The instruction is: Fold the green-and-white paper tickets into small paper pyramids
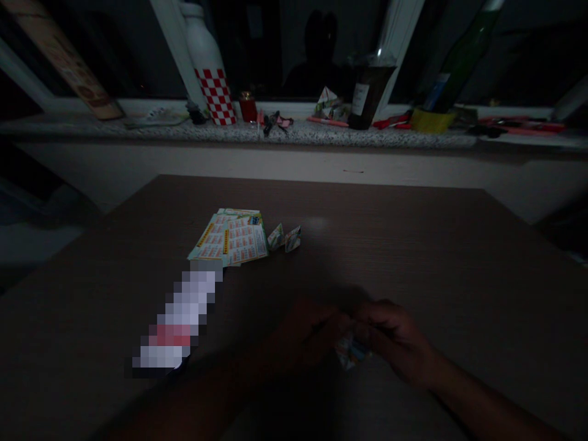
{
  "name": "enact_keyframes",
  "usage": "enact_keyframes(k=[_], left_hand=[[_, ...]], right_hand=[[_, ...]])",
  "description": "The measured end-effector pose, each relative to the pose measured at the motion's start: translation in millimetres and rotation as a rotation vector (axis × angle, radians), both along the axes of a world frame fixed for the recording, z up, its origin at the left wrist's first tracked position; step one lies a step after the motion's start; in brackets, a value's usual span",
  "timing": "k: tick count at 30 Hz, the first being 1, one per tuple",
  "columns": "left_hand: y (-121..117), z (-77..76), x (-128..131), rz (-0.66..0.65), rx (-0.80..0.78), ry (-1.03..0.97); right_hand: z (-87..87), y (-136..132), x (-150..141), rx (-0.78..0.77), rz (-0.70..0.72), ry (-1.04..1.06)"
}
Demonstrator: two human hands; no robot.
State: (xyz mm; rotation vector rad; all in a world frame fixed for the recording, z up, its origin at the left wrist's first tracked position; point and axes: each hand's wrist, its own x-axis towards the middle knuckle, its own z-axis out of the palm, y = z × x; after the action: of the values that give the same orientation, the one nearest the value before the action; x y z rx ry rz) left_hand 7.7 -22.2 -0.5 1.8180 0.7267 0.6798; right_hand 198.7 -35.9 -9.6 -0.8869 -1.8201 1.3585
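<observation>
The left hand and right hand meet above the table, their grip narrow: thumbs and fingers pinch the upper end of a folded printed paper piece, whose lower point hangs below the fingertips. The step in hand looks like folding or creasing this piece. A further crease would call for one hand to steady the paper while the other presses the edge, lightly enough not to tear it; shadow hides the exact fold.

Beyond the left hand, two small folded paper shapes stand just beside a fanned stack of printed slips. A pixelated object lies just nearer than the stack.

The containers line the windowsill: a white bottle with red checks, a small red jar, a dark lidded cup with a white label, and a green bottle at a yellow base. It is too dark to tell what any of them holds.
</observation>
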Motion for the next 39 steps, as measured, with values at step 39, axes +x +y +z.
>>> enact_keyframes(k=[39], left_hand=[[-2.2,1.0,3.7,0.136,0.042,0.063]], right_hand=[[-2.2,0.1,-1.3,-0.039,0.024,-0.036]])
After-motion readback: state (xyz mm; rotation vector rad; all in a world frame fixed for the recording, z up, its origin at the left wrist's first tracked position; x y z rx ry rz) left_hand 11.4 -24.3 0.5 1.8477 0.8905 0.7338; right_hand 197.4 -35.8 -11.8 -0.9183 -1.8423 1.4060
